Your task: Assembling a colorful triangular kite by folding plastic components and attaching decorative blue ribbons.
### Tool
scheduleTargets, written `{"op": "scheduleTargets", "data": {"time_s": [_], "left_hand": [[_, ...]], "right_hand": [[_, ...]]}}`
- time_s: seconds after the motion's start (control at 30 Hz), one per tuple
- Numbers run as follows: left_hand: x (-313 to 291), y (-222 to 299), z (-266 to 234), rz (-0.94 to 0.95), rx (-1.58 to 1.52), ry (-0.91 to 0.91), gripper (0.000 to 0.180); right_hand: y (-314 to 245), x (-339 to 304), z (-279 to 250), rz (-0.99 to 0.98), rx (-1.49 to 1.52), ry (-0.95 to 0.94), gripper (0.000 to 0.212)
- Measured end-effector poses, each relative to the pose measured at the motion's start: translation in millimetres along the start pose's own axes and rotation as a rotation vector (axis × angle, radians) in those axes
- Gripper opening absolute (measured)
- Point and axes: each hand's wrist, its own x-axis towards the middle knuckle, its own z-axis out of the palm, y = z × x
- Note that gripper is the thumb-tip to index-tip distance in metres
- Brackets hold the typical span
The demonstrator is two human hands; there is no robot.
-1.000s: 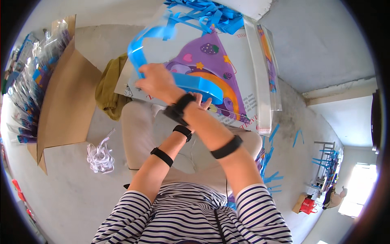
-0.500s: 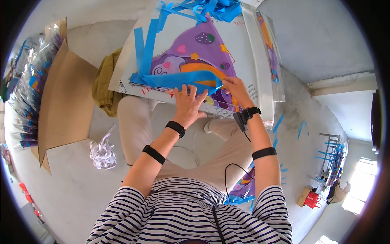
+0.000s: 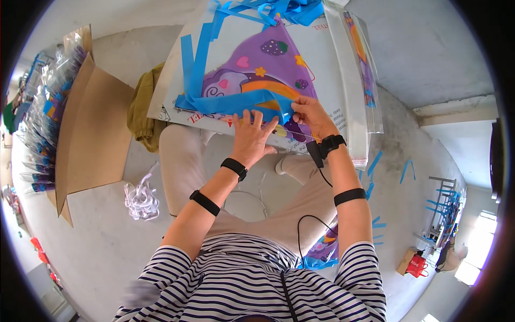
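Observation:
A purple triangular printed piece [image 3: 263, 59] with berries, hearts and an orange band lies on a white printed board [image 3: 322, 70] in front of me. Along its near edge runs a wide blue ribbon [image 3: 225, 103], which turns up in a fold at its right end. My right hand [image 3: 315, 115] pinches the ribbon at that end between thumb and fingers. With fingers spread, my left hand [image 3: 252, 137] rests its fingertips on the near edge of ribbon and piece, thumb stretched toward the right. A thin thread or wire passes below my right hand.
More blue ribbon [image 3: 300, 12] lies heaped at the board's far edge. Clear plastic sleeves [image 3: 348, 80] lie along its right side. Left stand an olive cloth [image 3: 144, 115], a cardboard box [image 3: 96, 129] with wrapped packets, and a white strip bundle [image 3: 142, 198] on the floor. Blue scraps [image 3: 406, 170] lie right.
My right hand has raised the ribbon's right end, which now folds up more. My left hand stays nearly in place on the edge. The whole view has shifted slightly.

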Motion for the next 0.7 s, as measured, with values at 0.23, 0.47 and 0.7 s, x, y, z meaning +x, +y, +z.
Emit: {"op": "scheduleTargets", "data": {"time_s": [0.23,0.47,0.7], "left_hand": [[2,1,0,0.005,0.002,-0.016,0.097],[1,1,0,0.013,0.002,0.026,0.092],[1,2,1,0.017,-0.006,0.019,0.083]], "right_hand": [[24,11,-10,-0.122,-0.526,0.048,0.008],[23,11,-4,-0.158,-0.476,0.033,0.013],[32,10,-3,-0.323,-0.742,0.147,0.014]]}}
